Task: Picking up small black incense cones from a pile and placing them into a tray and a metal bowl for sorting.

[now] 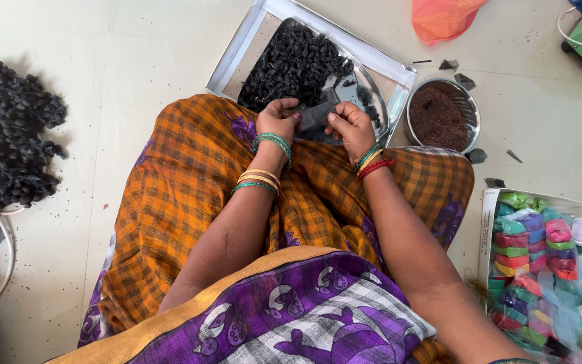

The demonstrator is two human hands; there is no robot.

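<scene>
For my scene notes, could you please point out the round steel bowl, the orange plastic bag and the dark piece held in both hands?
round steel bowl (474,111), head view, right rim.
orange plastic bag (442,17), head view, middle.
dark piece (314,116), head view, middle.

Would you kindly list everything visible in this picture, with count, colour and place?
Small dark sheet piece: one, dark grey, held between both hands.
Rectangular metal tray: one, silver, on the floor ahead of the knees.
Heap of small rolled pieces: one, black, in the tray.
Round steel bowl: one, silver, holding brown powder, right of the tray.
Large pile of rolled pieces: one, black, far left floor.
Box of packets: one, multicoloured, lower right.
Plastic bag: one, orange, top.
Left hand: green and gold bangles, gripping the sheet.
Right hand: green and red bangles, gripping the sheet.
</scene>
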